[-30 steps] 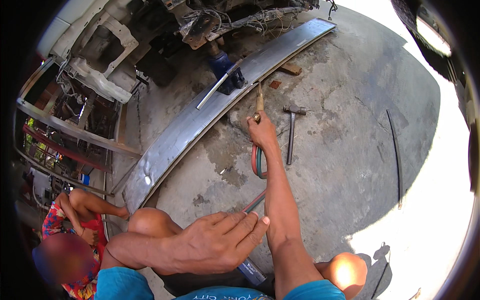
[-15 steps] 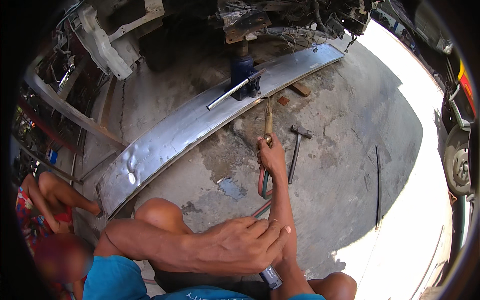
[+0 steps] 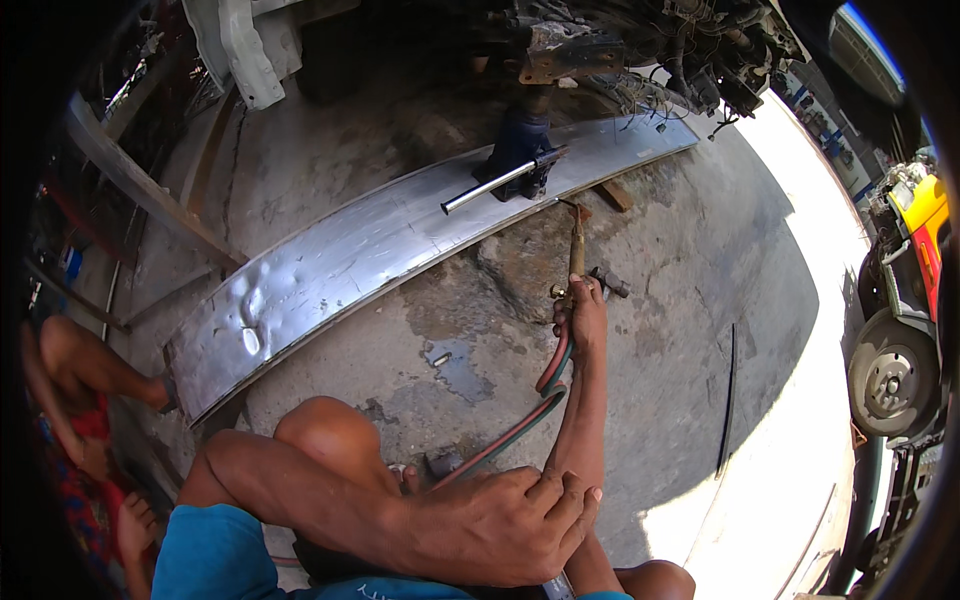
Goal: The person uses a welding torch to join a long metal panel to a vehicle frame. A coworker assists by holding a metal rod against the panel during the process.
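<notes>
My right hand (image 3: 586, 312) is wrapped round the brass handle of a gas welding torch (image 3: 577, 250). The torch's bent tip points at the near edge of a long, dented silver metal panel (image 3: 330, 255) on the floor. Red and green hoses (image 3: 520, 415) trail from it toward me. Across my right forearm lies my left hand (image 3: 515, 525), fingers curled; a small dark and pale object shows just beneath it, too covered to name. A blue bottle jack (image 3: 515, 155) with a metal lever (image 3: 485, 190) stands on the panel, under the vehicle frame (image 3: 570, 60).
A hammer (image 3: 612, 283) lies just beyond my right hand. Near the panel is a wood block (image 3: 613, 195). A thin dark strip (image 3: 728, 400) lies on the concrete at right. Another person's legs (image 3: 95, 365) are at left; a wheel (image 3: 893, 375) stands at far right.
The view has shifted, and the hammer's handle is now hidden behind my right hand and arm. The torch tip stays near the panel edge; my left hand still rests across my forearm.
</notes>
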Motion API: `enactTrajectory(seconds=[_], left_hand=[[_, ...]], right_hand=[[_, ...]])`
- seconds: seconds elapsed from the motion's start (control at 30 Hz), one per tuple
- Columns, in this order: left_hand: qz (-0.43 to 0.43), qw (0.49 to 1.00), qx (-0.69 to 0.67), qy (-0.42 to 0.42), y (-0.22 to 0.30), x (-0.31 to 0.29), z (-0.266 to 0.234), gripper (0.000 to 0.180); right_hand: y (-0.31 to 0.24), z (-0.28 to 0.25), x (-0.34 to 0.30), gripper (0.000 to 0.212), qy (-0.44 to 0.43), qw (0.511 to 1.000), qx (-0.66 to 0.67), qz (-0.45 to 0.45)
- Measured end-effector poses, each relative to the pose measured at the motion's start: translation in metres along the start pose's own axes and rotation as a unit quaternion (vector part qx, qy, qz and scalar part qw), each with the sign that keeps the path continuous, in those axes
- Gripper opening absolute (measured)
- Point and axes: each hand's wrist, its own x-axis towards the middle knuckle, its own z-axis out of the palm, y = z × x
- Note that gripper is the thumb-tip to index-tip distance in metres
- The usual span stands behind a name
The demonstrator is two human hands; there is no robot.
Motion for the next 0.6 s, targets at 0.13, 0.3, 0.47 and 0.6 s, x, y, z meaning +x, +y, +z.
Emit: enactTrajectory(seconds=[0.13, 0.3, 0.47, 0.6], left_hand=[[0.038, 0.997, 0.060, 0.021, 0.004, -0.008, -0.018, 0.048], [0.046, 0.992, 0.106, 0.041, 0.007, -0.019, -0.030, 0.047], [0.035, 0.991, 0.107, 0.075, 0.005, -0.024, -0.034, 0.042], [0.021, 0.997, 0.042, 0.067, 0.004, -0.021, -0.022, 0.035]], right_hand=[[0.012, 0.001, 0.014, 0.031, -0.002, 0.999, 0.048, 0.006], [0.016, 0.000, 0.025, 0.029, 0.001, 0.994, 0.110, 0.021], [0.017, -0.012, 0.032, 0.030, -0.017, 0.989, 0.142, 0.032], [0.020, -0.013, 0.032, 0.032, -0.021, 0.988, 0.148, 0.035]])
